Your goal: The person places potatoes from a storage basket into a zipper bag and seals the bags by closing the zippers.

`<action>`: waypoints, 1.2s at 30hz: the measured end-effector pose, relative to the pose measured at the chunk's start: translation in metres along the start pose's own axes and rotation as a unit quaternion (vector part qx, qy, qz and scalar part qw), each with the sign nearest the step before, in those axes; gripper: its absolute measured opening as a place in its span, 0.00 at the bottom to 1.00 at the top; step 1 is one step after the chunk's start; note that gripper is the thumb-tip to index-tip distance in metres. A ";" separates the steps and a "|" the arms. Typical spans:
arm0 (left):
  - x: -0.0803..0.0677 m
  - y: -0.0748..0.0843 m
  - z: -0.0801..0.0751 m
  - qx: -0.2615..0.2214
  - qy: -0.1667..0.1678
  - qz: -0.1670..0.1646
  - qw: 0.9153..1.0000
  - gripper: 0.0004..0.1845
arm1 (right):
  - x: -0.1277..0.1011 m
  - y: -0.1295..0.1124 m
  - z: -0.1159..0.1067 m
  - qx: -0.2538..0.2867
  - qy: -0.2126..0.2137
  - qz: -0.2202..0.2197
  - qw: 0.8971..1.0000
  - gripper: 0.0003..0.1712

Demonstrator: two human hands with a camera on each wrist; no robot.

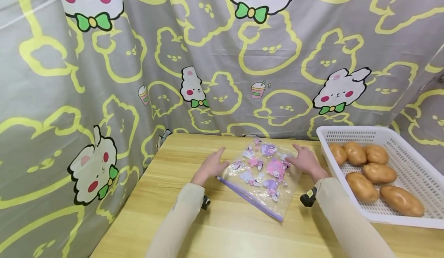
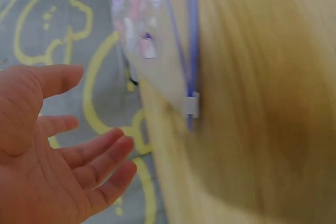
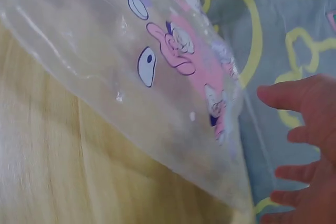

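Observation:
A clear zip bag (image 1: 258, 173) printed with pink, purple and blue cartoon figures lies on the wooden table, its purple zip edge (image 1: 249, 198) turned toward the person. In the left wrist view a small white slider (image 2: 192, 105) sits near one end of that zip. My left hand (image 1: 211, 166) is beside the bag's left corner, fingers spread and holding nothing. On the other side, my right hand (image 1: 306, 161) hovers by the bag's far right edge, overlapping it in the head view. Its fingers (image 3: 294, 173) are extended and apart from the bag in the right wrist view.
A white plastic basket (image 1: 416, 173) with several brown potatoes (image 1: 379, 173) stands at the right of the table (image 1: 166, 196). A grey curtain (image 1: 222, 57) with yellow outlines and cartoon bears hangs behind and along the left side.

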State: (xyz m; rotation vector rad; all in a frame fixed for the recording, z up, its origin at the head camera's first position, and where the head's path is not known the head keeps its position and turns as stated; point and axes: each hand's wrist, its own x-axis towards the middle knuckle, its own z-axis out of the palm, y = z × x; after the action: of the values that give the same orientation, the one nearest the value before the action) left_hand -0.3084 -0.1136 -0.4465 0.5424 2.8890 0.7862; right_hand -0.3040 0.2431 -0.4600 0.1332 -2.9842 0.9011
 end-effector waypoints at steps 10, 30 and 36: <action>0.008 -0.014 0.016 -0.064 -0.052 -0.030 0.996 0.37 | 0.011 0.022 0.013 0.045 0.012 0.006 0.999 0.46; 0.011 -0.006 0.029 -0.131 -0.034 -0.101 0.986 0.12 | 0.010 0.033 0.028 -0.032 -0.008 0.026 0.999 0.52; 0.010 0.000 0.026 -0.187 -0.024 -0.054 0.981 0.07 | 0.012 0.035 0.027 -0.028 -0.004 0.027 0.999 0.52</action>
State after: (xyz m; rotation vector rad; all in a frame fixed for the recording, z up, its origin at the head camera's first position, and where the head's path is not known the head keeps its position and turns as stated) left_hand -0.3127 -0.0974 -0.4691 0.3510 2.6025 1.2379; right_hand -0.3184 0.2558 -0.5012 0.0573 -3.0315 0.8229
